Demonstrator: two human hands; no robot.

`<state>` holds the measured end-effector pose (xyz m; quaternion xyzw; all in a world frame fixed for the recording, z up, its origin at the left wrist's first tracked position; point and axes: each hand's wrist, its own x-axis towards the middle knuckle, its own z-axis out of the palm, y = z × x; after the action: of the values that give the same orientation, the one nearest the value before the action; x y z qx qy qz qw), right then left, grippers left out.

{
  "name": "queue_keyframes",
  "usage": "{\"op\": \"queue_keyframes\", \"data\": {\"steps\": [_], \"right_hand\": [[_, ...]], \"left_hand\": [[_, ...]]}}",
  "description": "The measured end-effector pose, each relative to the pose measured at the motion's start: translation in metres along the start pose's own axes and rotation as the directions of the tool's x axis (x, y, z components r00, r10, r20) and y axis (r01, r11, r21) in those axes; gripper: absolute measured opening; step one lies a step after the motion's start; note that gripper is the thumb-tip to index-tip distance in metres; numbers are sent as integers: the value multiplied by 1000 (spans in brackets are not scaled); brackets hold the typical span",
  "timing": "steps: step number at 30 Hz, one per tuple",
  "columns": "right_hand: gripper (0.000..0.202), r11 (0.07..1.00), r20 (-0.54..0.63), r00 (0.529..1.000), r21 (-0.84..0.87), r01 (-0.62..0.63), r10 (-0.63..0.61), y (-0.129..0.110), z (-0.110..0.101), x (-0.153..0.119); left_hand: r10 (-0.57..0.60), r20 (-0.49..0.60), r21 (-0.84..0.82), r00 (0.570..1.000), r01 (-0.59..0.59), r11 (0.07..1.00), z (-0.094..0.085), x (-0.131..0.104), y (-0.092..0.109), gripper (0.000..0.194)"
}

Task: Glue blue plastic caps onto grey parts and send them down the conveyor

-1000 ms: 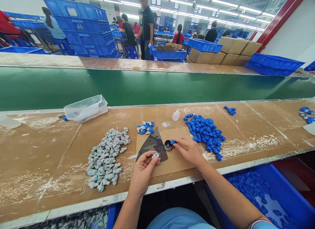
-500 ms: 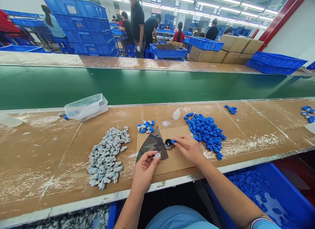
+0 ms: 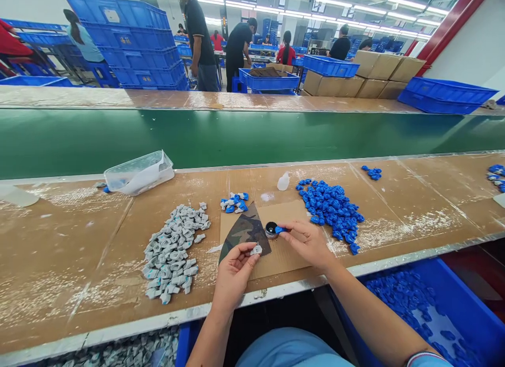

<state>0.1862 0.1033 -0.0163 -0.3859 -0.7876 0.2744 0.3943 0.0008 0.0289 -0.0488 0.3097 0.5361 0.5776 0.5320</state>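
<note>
Small pale-grey angular piece (image 3: 256,249): lies between the two hands, at the left fingertips. Left to right: loose heap of similar grey pieces (image 3: 173,251) on brown cardboard-covered bench (image 3: 106,283); flat camouflage-patterned cloth panel (image 3: 245,229); left hand (image 3: 233,272) over the panel's near edge, thumb and fingers pinching the grey piece. Next, small round black-topped pot (image 3: 271,229). Small glossy blue piece (image 3: 279,230) just beside the pot's right rim, contact unclear, pinched by right hand (image 3: 310,244). Beyond, heap of crumpled-looking blue pieces (image 3: 331,211).
</note>
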Motion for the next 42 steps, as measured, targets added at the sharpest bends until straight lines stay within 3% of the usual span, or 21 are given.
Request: {"op": "queue_keyframes", "data": {"steps": [6,16,23,26,30,35,38,42], "right_hand": [[18,990,141,985,108,88,-103,-21,13,-10],[25,984,303,937,54,167,-176,-16,10,-1],[24,988,164,986,157,-16,-10,-7,29,-15],[22,985,165,986,169,-26,-2,-6,30,-21],[26,996,119,993,89,-5,-6,0,9,-21],[20,940,-190,975,-297,-170,117,33,-35,-20],[21,871,-198,968,-435,-227,153,53,-49,-20],[23,869,-117,986,-467,-163,122,68,-49,-20]], "left_hand": [[65,71,3,995,-65,998,-1,0,-2,28],[119,159,98,980,-135,986,1,-5,-2,25],[77,129,18,989,-80,997,1,-3,-1,30],[51,131,37,990,-56,998,4,-3,2,33],[73,67,125,995,-81,989,-1,4,14,33],[126,-55,348,991,-99,932,-20,46,40,36],[186,-134,495,973,-97,864,-24,75,50,26],[242,-187,535,952,-108,838,-20,95,51,15]]}}
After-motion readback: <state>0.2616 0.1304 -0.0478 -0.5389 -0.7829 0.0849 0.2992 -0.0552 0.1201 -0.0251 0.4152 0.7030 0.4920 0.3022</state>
